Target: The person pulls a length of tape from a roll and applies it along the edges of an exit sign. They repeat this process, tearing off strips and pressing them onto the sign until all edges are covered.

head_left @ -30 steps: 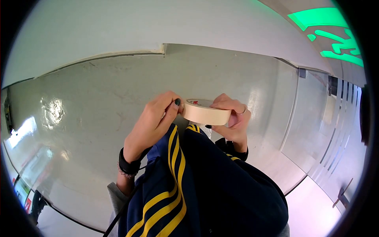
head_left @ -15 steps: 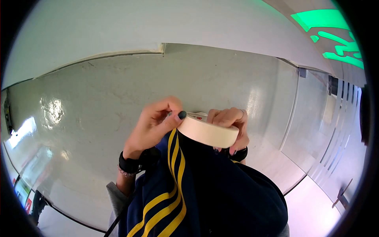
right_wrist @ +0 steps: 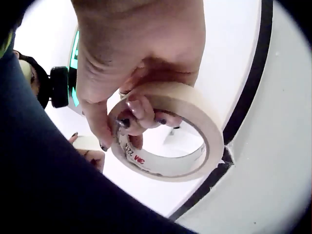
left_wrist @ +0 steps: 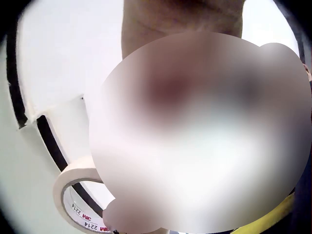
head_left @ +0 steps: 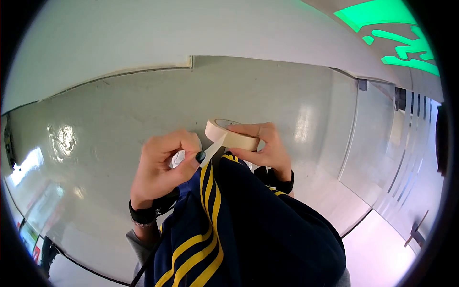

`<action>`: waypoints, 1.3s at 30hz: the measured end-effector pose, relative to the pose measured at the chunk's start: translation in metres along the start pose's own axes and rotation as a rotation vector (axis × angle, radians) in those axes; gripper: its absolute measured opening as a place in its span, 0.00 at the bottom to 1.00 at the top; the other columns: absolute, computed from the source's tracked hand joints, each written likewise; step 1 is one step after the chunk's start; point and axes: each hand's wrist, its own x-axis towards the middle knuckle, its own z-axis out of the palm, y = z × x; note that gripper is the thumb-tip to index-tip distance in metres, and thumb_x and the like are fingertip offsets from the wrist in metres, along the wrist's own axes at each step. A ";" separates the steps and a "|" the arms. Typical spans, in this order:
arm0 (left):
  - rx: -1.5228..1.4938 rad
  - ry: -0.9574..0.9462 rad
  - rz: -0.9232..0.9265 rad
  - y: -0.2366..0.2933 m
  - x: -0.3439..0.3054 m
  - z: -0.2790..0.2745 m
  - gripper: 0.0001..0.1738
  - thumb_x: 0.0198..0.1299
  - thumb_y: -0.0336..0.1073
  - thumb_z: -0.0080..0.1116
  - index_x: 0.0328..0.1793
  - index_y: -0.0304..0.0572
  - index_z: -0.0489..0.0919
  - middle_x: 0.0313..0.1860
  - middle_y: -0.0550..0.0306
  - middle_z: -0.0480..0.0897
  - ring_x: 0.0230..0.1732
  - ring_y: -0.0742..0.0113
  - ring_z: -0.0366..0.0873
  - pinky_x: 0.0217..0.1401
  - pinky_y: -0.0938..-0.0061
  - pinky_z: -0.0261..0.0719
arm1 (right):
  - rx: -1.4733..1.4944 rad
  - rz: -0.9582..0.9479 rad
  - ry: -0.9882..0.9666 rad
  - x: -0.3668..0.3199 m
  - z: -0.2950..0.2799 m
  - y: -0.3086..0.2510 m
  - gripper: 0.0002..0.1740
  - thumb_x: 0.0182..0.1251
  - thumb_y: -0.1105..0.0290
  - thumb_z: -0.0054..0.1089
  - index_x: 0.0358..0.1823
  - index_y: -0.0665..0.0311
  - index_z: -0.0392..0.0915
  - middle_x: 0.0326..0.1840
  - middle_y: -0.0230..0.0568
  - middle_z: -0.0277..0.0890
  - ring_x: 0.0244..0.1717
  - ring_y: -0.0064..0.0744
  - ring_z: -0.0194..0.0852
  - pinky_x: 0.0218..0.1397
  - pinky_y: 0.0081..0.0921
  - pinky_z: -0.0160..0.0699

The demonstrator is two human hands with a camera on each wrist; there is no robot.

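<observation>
Left hand: grips the end of the free tape strip (head_left: 213, 149) between thumb and curled index finger; the thumb (head_left: 189, 167) bears a dark nail. The left hand (head_left: 158, 167) lies toward 8 o'clock of the roll. Its wrist view is largely blurred.
Tape strip: runs from the left fingertips toward 1 o'clock, narrowing to a point against the roll's outer face.
Masking tape roll: the cream masking tape roll (head_left: 242, 140) is held off the floor between the hands, toward 2 o'clock from the left hand. The core shows red "3M" and "2214" print in the right wrist view.
Right hand: the right hand (head_left: 270, 148) grasps the roll at its 3 o'clock side in the head view, fingertips inside the core and thumb on the outside. One finger carries a ring.
Wrists: black band (head_left: 142, 212) and beaded bracelet (head_left: 142, 224) on the left; black strap (head_left: 285, 184) on the right.
Clothing: navy garment (head_left: 282, 220) with yellow stripes, at 6 o'clock below the hands; grey sleeve (head_left: 135, 242) at 7 o'clock.
Surroundings: glossy grey floor (head_left: 110, 110) beneath; white panel (head_left: 119, 36) toward 11 o'clock; green glowing sign (head_left: 377, 15) at 1 to 2 o'clock.
</observation>
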 end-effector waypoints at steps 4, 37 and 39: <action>0.513 0.162 0.100 0.003 0.011 -0.009 0.03 0.47 0.20 0.50 0.26 0.35 0.70 0.24 0.61 0.72 0.27 0.73 0.66 0.33 0.81 0.67 | 0.153 0.040 0.005 -0.005 -0.002 0.021 0.20 0.45 0.66 0.70 0.40 0.66 0.79 0.29 0.39 0.80 0.29 0.23 0.76 0.34 0.19 0.71; 1.227 0.065 0.413 0.269 0.010 -0.004 0.03 0.46 0.20 0.60 0.27 0.33 0.80 0.24 0.58 0.81 0.26 0.74 0.77 0.34 0.82 0.72 | -0.077 -0.956 -0.097 0.044 0.026 -0.144 0.16 0.49 0.66 0.69 0.35 0.65 0.74 0.35 0.42 0.76 0.46 0.47 0.73 0.58 0.40 0.65; 1.279 0.085 0.618 0.269 0.019 -0.008 0.04 0.45 0.21 0.60 0.28 0.35 0.81 0.23 0.60 0.80 0.24 0.74 0.72 0.31 0.82 0.69 | -0.142 -1.067 -0.021 0.059 0.038 -0.137 0.15 0.50 0.65 0.68 0.34 0.66 0.73 0.35 0.43 0.76 0.45 0.47 0.73 0.54 0.39 0.67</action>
